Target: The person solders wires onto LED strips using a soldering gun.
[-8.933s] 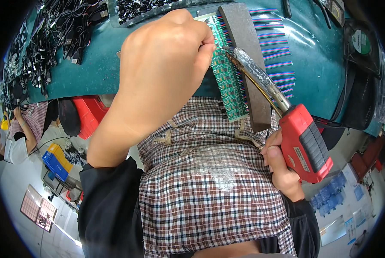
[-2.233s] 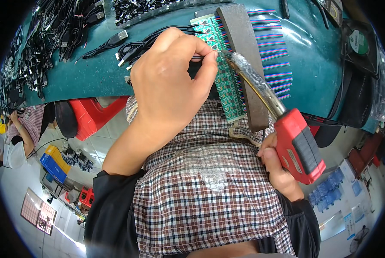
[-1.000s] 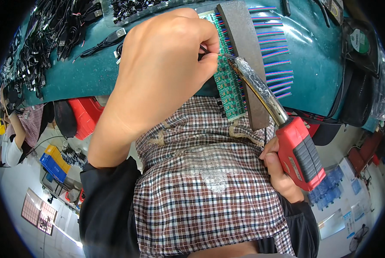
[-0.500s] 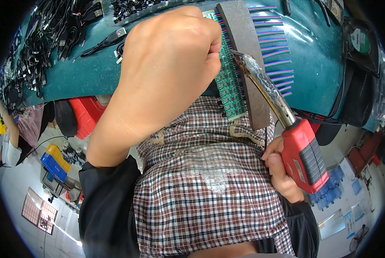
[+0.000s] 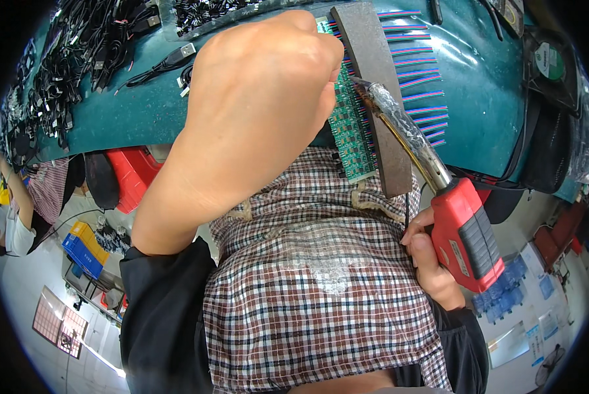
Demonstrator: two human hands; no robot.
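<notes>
A green circuit board panel [image 5: 355, 146] lies at the table's near edge. Along its right side rests a long grey-brown bar [image 5: 394, 157], with several thin multicoloured ribbon wires [image 5: 419, 84] running out from beneath it. My left hand [image 5: 268, 82] is closed over the panel's upper left part; its fingertips, and whatever they pinch, are hidden behind the hand. My right hand [image 5: 433, 269] grips a red and black soldering gun [image 5: 466, 230]. Its plastic-wrapped barrel slants across the bar, and the tip is at the panel's wired edge beside my left hand.
A heap of black USB cables [image 5: 58, 85] covers the table's left end, and one cable [image 5: 166, 65] lies nearer my left hand. Small black parts fill a tray [image 5: 209, 16] at the back. A round-labelled black spool [image 5: 549, 62] stands at the right. Another person's arm [image 5: 20, 197] shows far left.
My left hand has shifted slightly right and turned a little over the panel. The soldering gun has moved very slightly, its tip still at the wired edge.
</notes>
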